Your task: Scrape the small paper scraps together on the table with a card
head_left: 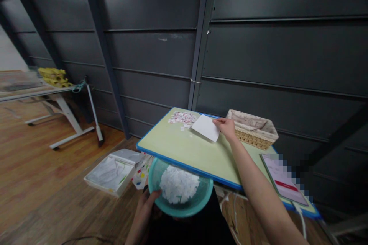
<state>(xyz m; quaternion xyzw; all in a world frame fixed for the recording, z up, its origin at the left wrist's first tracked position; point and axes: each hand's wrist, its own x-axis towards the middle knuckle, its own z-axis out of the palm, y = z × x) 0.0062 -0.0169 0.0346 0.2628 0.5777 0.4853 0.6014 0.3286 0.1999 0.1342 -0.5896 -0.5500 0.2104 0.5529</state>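
Observation:
My right hand [225, 126] pinches the right edge of a white sheet of paper [207, 127], tilted over the table [184, 153]. Just left of the sheet lies a pile of small paper scraps [183, 118], white with reddish marks. Below the table's front edge, my left hand [147, 203] grips the left rim of a teal plastic basin [184, 211], thumb over the rim and the other fingers hidden. White paper scraps [178, 184] are heaped inside the basin, which rests at my lap.
A lined wicker basket [253, 138] stands at the table's back right, with a tablet [284, 179] and its cable nearer me. An open white box [110, 174] sits on the floor at left. Farther left is another table [37, 91] holding yellow objects [54, 77]. A dark panel wall stands behind.

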